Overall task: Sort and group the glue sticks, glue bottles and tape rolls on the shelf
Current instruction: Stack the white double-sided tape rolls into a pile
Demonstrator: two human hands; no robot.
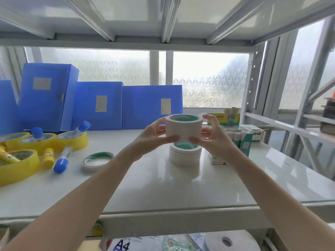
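White paper tape rolls with green cores, two stacked (184, 127), are held above the glossy white shelf (181, 187), the left hand (154, 135) and right hand (210, 136) curling fingers round their sides. Directly below sits a second white stack (185, 153); one thin white roll (97, 161) lies left. Further left: four yellow tape rolls (18, 165), three blue-capped glue bottles (62, 160). Behind stand three blue file boxes (152, 105).

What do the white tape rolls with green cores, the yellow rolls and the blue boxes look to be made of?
White tape rolls with green cores: matte, paper-like tape, probably; the sides look dull and opaque.
Yellow rolls: glossy plastic film, judging by their translucent sheen.
Blue boxes: thin translucent plastic, seemingly, since light glows through the walls.
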